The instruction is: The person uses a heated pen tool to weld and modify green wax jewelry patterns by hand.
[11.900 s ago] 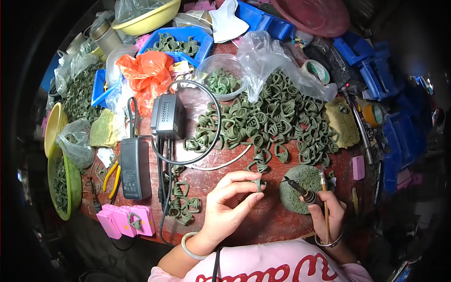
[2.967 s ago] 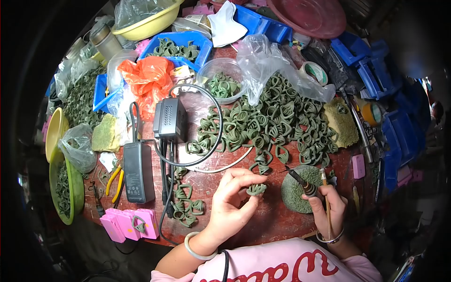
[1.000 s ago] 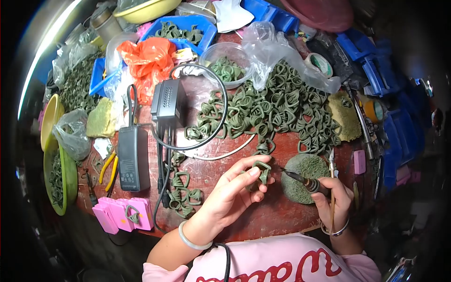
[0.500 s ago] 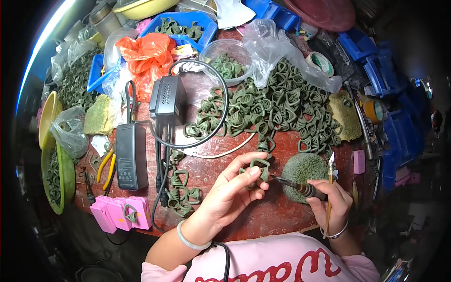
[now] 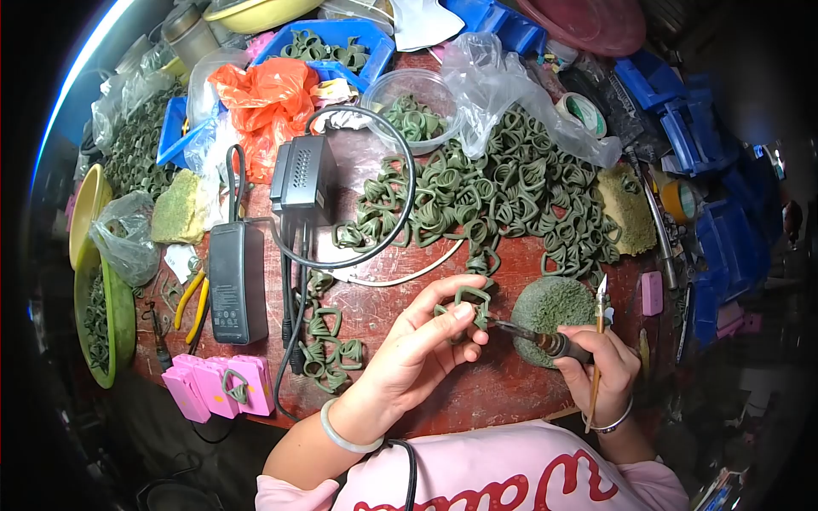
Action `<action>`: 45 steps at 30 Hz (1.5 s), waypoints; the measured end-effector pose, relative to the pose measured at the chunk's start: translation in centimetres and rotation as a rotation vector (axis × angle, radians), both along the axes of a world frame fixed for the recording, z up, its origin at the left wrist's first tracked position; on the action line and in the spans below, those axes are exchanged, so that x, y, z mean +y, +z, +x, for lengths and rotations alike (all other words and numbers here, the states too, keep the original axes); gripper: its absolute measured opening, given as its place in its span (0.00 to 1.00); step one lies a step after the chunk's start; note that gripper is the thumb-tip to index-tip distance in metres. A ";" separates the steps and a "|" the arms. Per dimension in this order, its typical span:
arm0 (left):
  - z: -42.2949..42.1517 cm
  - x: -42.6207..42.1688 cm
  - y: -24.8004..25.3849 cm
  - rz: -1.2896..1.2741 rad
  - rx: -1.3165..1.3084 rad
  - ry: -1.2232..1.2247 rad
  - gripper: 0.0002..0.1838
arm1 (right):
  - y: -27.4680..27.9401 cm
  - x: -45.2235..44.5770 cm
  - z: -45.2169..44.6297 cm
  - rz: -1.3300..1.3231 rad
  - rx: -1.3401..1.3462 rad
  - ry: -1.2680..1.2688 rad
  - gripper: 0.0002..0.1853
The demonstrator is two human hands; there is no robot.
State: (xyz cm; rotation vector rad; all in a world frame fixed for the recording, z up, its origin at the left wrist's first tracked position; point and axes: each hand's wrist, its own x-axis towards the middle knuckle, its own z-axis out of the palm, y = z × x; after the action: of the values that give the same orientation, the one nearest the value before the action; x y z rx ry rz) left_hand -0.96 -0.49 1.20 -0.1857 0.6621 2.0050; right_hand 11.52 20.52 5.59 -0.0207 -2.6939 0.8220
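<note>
My left hand [image 5: 426, 330] pinches a green wax ring [image 5: 474, 298] between thumb and fingers, above the red table. My right hand [image 5: 601, 364] is closed round the dark handle of a wax pen [image 5: 558, 344], whose thin metal tip points left and meets or nearly meets the ring's lower edge. A craft knife [image 5: 600, 319] with a brown handle is also tucked between the right fingers, blade upward. Behind the pen sits a round green sponge-like pad [image 5: 552, 308]. Several similar rings [image 5: 332, 351] lie left of my left hand.
A large heap of green rings [image 5: 477, 192] covers the table's back middle. To the left stand a black power adapter [image 5: 238, 285], a black box with looped cable [image 5: 302, 180], yellow-handled pliers [image 5: 191, 300] and pink blocks [image 5: 200, 387]. Blue bins [image 5: 728, 234] line the right.
The wax pen's tip has shifted very slightly down at the ring. Both hands keep nearly the same place and grip.
</note>
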 end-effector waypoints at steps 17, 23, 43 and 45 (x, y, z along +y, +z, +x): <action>0.0 0.1 0.2 -0.019 -0.011 -0.001 0.24 | 0.0 0.0 0.0 0.013 -0.008 0.001 0.18; 0.0 0.1 0.0 -0.005 0.001 0.006 0.24 | -0.2 0.0 0.1 -0.012 0.000 -0.019 0.17; 0.8 0.5 -0.4 0.002 0.078 -0.014 0.13 | 1.7 2.9 3.1 0.291 -0.126 -0.336 0.15; 0.8 0.5 -0.3 -0.001 0.078 -0.018 0.11 | 1.9 2.8 3.0 0.294 -0.120 -0.339 0.15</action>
State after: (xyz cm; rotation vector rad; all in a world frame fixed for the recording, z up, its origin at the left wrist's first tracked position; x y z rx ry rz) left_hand -0.12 0.03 0.90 -0.1017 0.7119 2.0029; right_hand 14.49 23.31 7.48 -0.4576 -2.7823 0.3310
